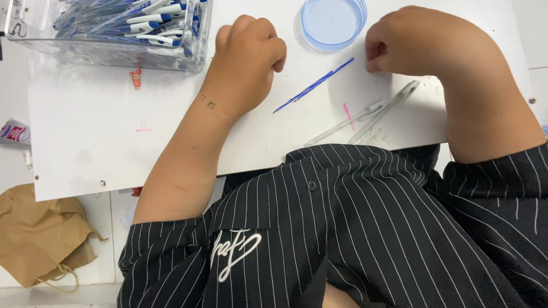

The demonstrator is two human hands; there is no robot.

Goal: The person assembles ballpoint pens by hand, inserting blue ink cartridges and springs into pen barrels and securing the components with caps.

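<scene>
My left hand (246, 57) rests on the white table (114, 142) with its fingers curled in a loose fist; whether it holds something small is hidden. My right hand (411, 40) lies curled at the upper right, its fingertips pinched together near the table surface. Between the hands lies a thin blue pen refill (314, 85), touching neither hand. Two clear pen barrels (365, 114) lie near the front edge, below my right hand. A round clear blue dish (334, 23) sits at the back between the hands.
A clear plastic box (114, 28) full of blue and white pens stands at the back left. A tiny pink figure (136, 78) lies in front of it. A brown paper bag (40, 234) sits on the floor at left.
</scene>
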